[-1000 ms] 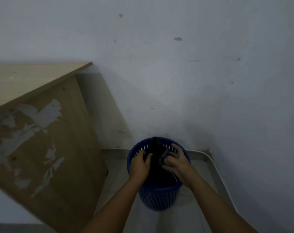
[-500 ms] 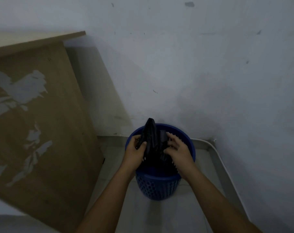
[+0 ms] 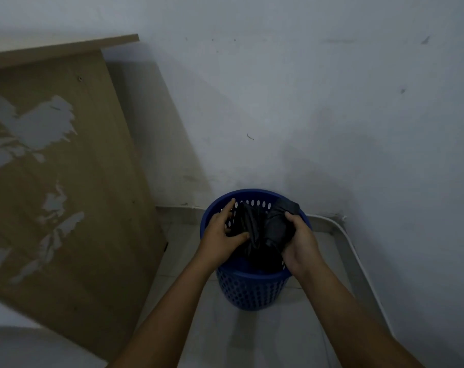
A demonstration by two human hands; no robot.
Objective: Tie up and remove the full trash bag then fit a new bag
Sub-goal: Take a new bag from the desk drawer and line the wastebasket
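Gripping a bunched fold of the black bag [image 3: 265,229], my right hand [image 3: 300,245] sits at the blue bin's [image 3: 252,290] right rim; my left hand [image 3: 220,235] pinches the bag at the left rim, index finger extended. The bag lies crumpled inside the bin by the far wall [image 3: 305,102].

Two forearms enter from the lower edge, both bare to the frame's limit; no sleeve visible. Left hand [image 3: 220,236] and right hand [image 3: 300,244] ungloved. Light too dim to check for rings; wrists look bare.
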